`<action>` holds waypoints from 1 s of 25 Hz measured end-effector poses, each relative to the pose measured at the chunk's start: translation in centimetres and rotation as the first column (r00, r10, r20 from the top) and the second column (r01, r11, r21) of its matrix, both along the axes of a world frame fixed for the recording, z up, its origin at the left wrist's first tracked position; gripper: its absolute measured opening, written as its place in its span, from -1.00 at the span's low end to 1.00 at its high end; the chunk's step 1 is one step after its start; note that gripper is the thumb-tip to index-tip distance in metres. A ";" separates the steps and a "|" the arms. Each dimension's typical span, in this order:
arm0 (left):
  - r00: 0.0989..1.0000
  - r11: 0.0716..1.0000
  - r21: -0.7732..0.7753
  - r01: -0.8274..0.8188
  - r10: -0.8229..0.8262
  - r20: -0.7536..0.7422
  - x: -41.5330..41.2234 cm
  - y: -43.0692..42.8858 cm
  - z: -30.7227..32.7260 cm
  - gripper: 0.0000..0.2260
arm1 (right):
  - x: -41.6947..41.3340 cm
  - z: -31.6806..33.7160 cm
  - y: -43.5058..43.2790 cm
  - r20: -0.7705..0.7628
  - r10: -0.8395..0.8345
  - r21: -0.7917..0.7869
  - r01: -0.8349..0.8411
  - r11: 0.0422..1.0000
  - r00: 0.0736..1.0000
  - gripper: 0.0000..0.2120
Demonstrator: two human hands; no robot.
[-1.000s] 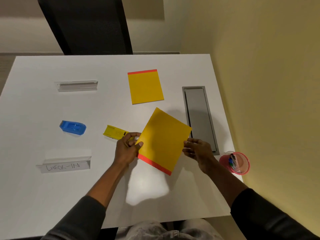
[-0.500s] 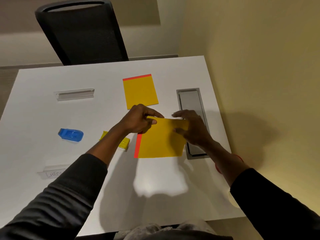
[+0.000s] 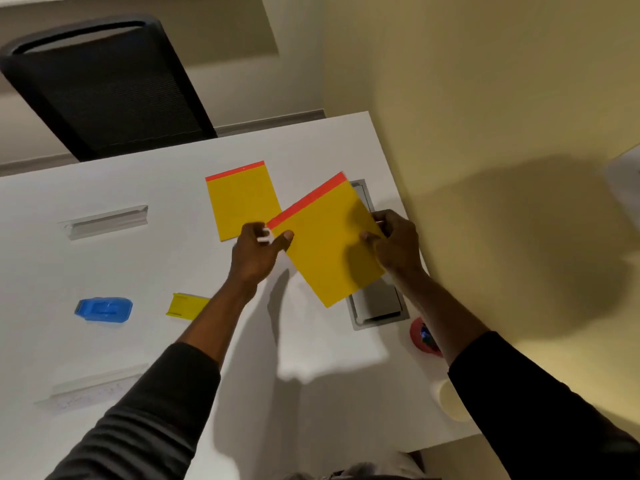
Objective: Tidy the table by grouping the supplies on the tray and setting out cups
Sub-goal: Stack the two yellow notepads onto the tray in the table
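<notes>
Both hands hold a yellow notepad (image 3: 329, 244) with a red top strip, tilted above the white table (image 3: 138, 271). My left hand (image 3: 258, 251) pinches its left edge and my right hand (image 3: 394, 244) grips its right edge. A second yellow notepad (image 3: 239, 199) lies flat just behind, partly overlapped in view by the held one. A blue stapler-like item (image 3: 104, 309) and a small yellow box (image 3: 185, 305) lie to the left. A red cup (image 3: 424, 336) with pens stands at the right edge, partly behind my right forearm.
A grey cable hatch (image 3: 377, 306) is set into the table under the held pad. Two clear sign holders lie at the far left (image 3: 107, 221) and the near left (image 3: 90, 389). A black chair (image 3: 104, 84) stands behind the table. A yellow wall is close on the right.
Both hands lifted the notepad from the near table, turned it until its red strip points away, and carried it farther back toward the second pad.
</notes>
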State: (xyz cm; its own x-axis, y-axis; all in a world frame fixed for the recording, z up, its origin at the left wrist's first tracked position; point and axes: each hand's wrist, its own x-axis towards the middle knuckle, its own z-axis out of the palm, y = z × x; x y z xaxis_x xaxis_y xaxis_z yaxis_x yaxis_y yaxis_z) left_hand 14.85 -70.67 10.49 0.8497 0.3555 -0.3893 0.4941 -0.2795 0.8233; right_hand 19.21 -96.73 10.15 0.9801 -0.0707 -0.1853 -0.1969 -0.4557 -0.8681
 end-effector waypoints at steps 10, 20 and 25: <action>0.997 0.962 -0.262 -0.073 0.060 -0.055 3.1 -8.4 -5.2 -0.69 | 6.8 -3.7 -3.7 -0.126 -0.279 0.062 0.288 0.956 0.952 -0.64; 0.986 0.990 -0.126 0.056 -0.075 -0.150 10.0 -12.9 -8.7 -0.42 | 11.4 -9.7 -4.0 -0.074 -0.361 -0.104 0.353 0.930 0.930 -0.55; 0.973 0.992 -0.117 0.037 -0.062 -0.221 11.7 -12.5 -11.3 -0.43 | 11.7 -12.2 -3.5 -0.104 -0.303 -0.256 0.269 0.928 0.947 -0.49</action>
State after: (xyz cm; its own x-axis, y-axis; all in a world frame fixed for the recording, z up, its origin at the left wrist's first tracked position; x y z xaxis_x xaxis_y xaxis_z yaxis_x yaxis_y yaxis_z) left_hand 26.55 -83.14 -0.77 0.7521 0.2587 -0.6061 0.6569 -0.2208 0.7209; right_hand 30.87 -100.25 -2.02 0.8771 -0.4028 -0.2616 -0.4604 -0.5498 -0.6970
